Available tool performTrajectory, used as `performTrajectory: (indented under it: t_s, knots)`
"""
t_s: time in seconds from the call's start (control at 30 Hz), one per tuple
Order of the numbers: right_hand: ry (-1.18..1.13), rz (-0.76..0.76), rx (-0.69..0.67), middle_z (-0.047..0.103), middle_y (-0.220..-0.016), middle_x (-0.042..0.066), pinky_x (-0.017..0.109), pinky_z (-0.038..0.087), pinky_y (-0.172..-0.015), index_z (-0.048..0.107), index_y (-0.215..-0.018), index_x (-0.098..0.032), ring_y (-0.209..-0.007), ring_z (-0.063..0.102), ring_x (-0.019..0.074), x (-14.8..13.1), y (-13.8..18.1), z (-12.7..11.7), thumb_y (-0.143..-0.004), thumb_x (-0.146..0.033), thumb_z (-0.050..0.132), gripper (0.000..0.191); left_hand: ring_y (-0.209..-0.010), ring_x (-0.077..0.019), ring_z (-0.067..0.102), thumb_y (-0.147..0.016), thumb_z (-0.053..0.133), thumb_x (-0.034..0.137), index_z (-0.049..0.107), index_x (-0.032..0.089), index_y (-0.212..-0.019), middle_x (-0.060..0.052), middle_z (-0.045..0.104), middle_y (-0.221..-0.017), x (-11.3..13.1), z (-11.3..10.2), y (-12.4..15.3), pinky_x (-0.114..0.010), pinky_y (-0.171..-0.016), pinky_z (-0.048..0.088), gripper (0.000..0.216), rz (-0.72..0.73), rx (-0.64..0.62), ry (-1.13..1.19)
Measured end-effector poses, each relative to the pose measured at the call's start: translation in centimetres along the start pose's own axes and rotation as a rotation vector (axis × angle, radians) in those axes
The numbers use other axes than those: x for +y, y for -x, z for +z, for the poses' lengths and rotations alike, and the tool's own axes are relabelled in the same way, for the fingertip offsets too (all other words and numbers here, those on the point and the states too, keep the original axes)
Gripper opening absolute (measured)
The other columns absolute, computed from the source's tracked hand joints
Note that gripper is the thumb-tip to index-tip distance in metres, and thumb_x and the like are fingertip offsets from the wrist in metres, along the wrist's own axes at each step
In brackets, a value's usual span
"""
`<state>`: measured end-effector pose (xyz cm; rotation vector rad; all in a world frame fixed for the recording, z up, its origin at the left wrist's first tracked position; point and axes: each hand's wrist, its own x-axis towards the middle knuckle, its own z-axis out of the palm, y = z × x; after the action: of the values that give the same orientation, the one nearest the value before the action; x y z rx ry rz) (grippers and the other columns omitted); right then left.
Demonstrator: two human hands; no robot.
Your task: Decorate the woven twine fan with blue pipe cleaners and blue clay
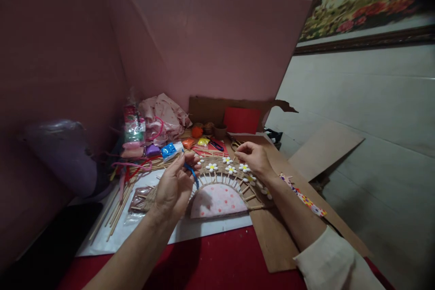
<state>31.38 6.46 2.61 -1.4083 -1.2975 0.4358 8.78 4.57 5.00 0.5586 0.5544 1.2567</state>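
My left hand (174,186) is raised over the left side of a half-round woven fan shape, its fingers curled around a thin blue strip (192,174) that dangles toward the fan. The strip's material is hard to tell. Above the fan's upper right part, my right hand (254,158) has thumb and fingertips pinched together; anything between them is too small to make out. The fan has a pink spotted half-circle centre (219,200), thin stick ribs and a twine-woven band. White flowers with yellow middles (231,169) sit along that band. My left hand hides part of its left side.
Thin wooden sticks (117,210) lie at the left on a white sheet (217,231). Behind are blue clay packets (169,150), a yellow packet (203,142), scissors (235,144) and crumpled pink cloth (163,115). Brown cardboard (272,240) lies at the right, with a flowered strip (307,201).
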Motion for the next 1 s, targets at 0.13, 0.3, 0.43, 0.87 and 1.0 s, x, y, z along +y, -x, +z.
performTrajectory:
  t_s: [0.13,0.3,0.43,0.87,1.0]
  knots:
    - [0.155,-0.048,-0.025,0.062,-0.057,0.0,0.025,0.042,-0.049,0.066,-0.069,-0.017,-0.052,0.055,0.0139,1.7,0.0,-0.1,-0.066,-0.025,0.058,0.011,-0.067,-0.0134,0.058,-0.081,0.055,0.025,0.065,0.013,-0.078,-0.007,0.063,-0.078,0.0,0.0,0.0,-0.025,-0.062,0.045,0.016,-0.007,0.0,-0.004]
    - [0.361,-0.116,-0.041,0.065,-0.066,0.002,0.027,0.04,-0.06,0.066,-0.066,-0.019,-0.064,0.057,0.0164,2.6,0.2,-0.3,-0.07,-0.026,0.059,0.011,-0.068,-0.0129,0.057,-0.082,0.053,0.025,0.065,0.013,-0.077,-0.007,0.062,-0.079,-0.2,-0.2,-0.1,-0.025,-0.063,0.045,0.018,0.002,0.005,-0.005]
    - [0.496,-0.134,-0.049,0.068,-0.074,0.003,0.027,0.039,-0.065,0.067,-0.07,-0.02,-0.071,0.058,0.0167,3.2,0.0,-0.5,-0.073,-0.022,0.056,0.011,-0.066,-0.0113,0.055,-0.083,0.052,0.023,0.065,0.012,-0.078,-0.007,0.061,-0.079,-0.2,-0.1,-0.1,-0.024,-0.064,0.045,0.018,0.002,0.015,-0.011]
    - [0.759,-0.15,-0.132,0.066,-0.086,0.007,0.029,0.037,-0.075,0.067,-0.072,-0.018,-0.086,0.056,0.0197,3.1,0.0,-0.3,-0.079,-0.02,0.056,0.013,-0.065,-0.0125,0.057,-0.085,0.049,0.023,0.065,0.012,-0.076,-0.008,0.063,-0.078,-0.1,0.3,0.0,-0.025,-0.063,0.045,0.021,-0.023,0.056,-0.033]
    - [0.82,-0.133,-0.153,0.065,-0.092,0.008,0.031,0.036,-0.079,0.069,-0.073,-0.018,-0.091,0.053,0.0217,2.7,0.1,-0.2,-0.08,-0.022,0.056,0.015,-0.065,-0.0127,0.057,-0.084,0.05,0.024,0.064,0.012,-0.078,-0.007,0.063,-0.078,-0.1,0.2,0.0,-0.024,-0.062,0.044,0.02,-0.02,0.043,-0.045]
